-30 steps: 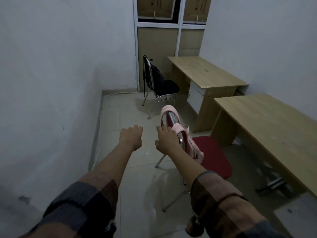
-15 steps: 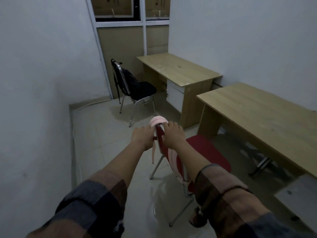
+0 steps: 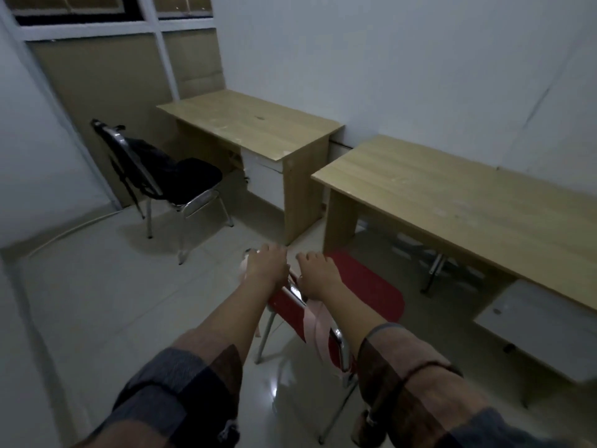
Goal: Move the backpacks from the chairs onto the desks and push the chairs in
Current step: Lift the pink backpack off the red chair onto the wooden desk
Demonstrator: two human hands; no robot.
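A red chair with a chrome frame stands just in front of me, facing the near desk. A pink backpack hangs on its backrest, and only the straps show. My left hand is closed over the pink strap at the backrest's left top corner. My right hand curls over the backrest top where another pink strap hangs down. Farther left, a black chair holds a black backpack against its backrest, beside the far desk.
Both wooden desks stand against the right wall. A white drawer unit sits under the near desk at the right. A white cable runs along the left wall's foot. The tiled floor lies open to the left of the red chair.
I have turned to the right and come closer to the red chair. My left hand has moved from the air onto the backrest's top, and both hands now sit on it.
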